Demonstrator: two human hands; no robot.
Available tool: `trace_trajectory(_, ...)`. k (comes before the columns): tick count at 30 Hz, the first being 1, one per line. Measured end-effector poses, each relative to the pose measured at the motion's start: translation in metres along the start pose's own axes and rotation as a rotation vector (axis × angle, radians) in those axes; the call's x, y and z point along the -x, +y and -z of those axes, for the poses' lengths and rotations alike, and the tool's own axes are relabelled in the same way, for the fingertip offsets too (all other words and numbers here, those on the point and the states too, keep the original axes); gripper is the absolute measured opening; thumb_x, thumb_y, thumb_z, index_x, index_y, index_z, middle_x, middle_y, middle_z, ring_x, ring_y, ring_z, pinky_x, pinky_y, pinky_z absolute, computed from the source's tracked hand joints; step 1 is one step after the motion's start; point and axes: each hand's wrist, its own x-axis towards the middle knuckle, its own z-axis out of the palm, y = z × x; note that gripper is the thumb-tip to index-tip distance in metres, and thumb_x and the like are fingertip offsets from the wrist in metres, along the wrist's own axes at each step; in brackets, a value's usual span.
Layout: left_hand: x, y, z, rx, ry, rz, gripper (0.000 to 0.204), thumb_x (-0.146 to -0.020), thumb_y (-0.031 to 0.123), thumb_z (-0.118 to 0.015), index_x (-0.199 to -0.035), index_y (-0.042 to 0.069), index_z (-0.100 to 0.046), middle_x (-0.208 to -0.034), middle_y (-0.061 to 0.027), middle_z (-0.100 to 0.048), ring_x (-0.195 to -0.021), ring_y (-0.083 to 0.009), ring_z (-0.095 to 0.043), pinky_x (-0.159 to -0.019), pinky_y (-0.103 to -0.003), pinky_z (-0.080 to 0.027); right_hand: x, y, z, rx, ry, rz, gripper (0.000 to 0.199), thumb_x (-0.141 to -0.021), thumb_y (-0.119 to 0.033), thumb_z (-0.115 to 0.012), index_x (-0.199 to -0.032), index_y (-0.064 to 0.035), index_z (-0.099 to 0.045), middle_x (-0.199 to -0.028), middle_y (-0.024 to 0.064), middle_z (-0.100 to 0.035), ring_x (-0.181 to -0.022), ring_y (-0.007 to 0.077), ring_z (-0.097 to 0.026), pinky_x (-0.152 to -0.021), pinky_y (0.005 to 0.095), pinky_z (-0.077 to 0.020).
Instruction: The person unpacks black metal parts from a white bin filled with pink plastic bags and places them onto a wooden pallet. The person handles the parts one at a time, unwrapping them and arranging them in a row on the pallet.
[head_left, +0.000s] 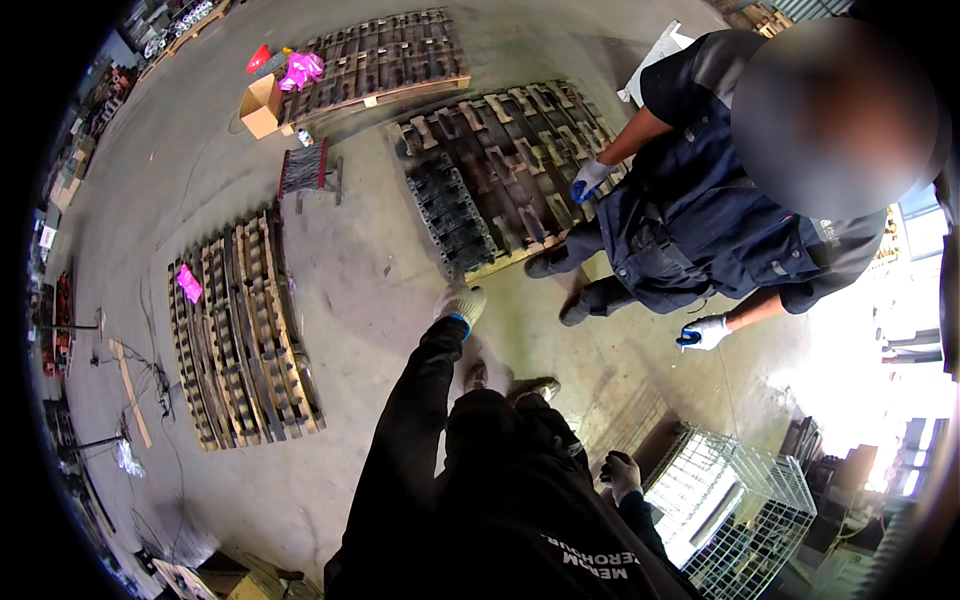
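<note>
Dark metal castings [455,215] lie stacked in rows on a low wooden pallet [505,262]; closely packed, flat.

The person wears a black long-sleeved top with white lettering across the chest. The left hand [461,303] wears a pale knit work glove with a blue cuff. The right hand [621,474] wears a pale glove with dark-coated fingers [612,462].

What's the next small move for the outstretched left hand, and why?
Probably lower the gloved left hand onto the dark metal parts stacked on the wooden pallet: it hangs empty just short of their near edge, while the right hand stays at the hip.
</note>
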Motion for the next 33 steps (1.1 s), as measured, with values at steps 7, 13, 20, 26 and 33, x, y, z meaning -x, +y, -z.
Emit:
trace_trajectory(7, 0.02, -0.102, -0.047, 0.026, -0.111, -0.045, 0.047, -0.085, 0.022, -0.053, -0.129, 0.006, -0.056, -0.124, -0.0245, -0.06, -0.115, -0.0391, -0.058, -0.096, -0.043, -0.047, -0.002, 0.012, 0.007, -0.003, 0.032, 0.002, 0.022, -0.09, -0.013, -0.061, -0.109, -0.0015, -0.062, -0.072, 0.0089, -0.062, -0.056, 0.0202, -0.06, -0.049, 0.0337, -0.0506)
trace_trajectory(13, 0.082, -0.345, -0.063, 0.048, -0.249, 0.292, 0.035, -0.078, 0.025, -0.066, -0.107, 0.004, -0.068, -0.113, -0.0175, -0.066, -0.116, -0.0335, -0.057, -0.099, -0.041, -0.046, 0.008, 0.016, -0.011, -0.004, -0.025, -0.026, 0.024, -0.089, -0.012, -0.058, -0.109, 0.0003, -0.06, -0.073, 0.0085, -0.059, -0.058, 0.0202, -0.059, -0.052, 0.0345, -0.0514)
trace_trajectory(20, 0.145, -0.306, -0.057, 0.356, -0.348, 0.721, 0.033, -0.073, 0.029, -0.076, -0.099, 0.01, -0.072, -0.107, -0.0126, -0.067, -0.104, -0.0306, -0.061, -0.086, -0.043, -0.051, 0.006, 0.03, 0.003, -0.093, 0.024, -0.083, 0.014, -0.087, -0.007, -0.059, -0.099, -0.0023, -0.063, -0.076, 0.0078, -0.059, -0.064, 0.0218, -0.06, -0.056, 0.0367, -0.0514)
trace_trajectory(26, 0.12, -0.207, -0.029, 0.299, -0.303, 0.453, 0.059, -0.081, 0.017, -0.054, -0.138, 0.004, -0.049, -0.089, -0.0157, -0.068, -0.079, -0.0225, -0.067, -0.064, -0.038, -0.054, 0.005, 0.029, -0.011, -0.083, 0.027, -0.037, 0.021, -0.089, -0.008, -0.06, -0.109, -0.0008, -0.059, -0.079, 0.0091, -0.06, -0.065, 0.0227, -0.06, -0.053, 0.0367, -0.052)
trace_trajectory(33, 0.044, -0.224, -0.052, 0.212, -0.165, 0.219, 0.064, -0.082, 0.016, -0.053, -0.143, 0.003, -0.043, -0.088, -0.0171, -0.067, -0.074, -0.0222, -0.066, -0.065, -0.034, -0.052, -0.004, 0.015, -0.029, -0.126, -0.033, 0.051, 0.026, -0.09, -0.01, -0.061, -0.113, 0.0007, -0.058, -0.079, 0.0102, -0.063, -0.064, 0.0232, -0.062, -0.053, 0.0377, -0.053)
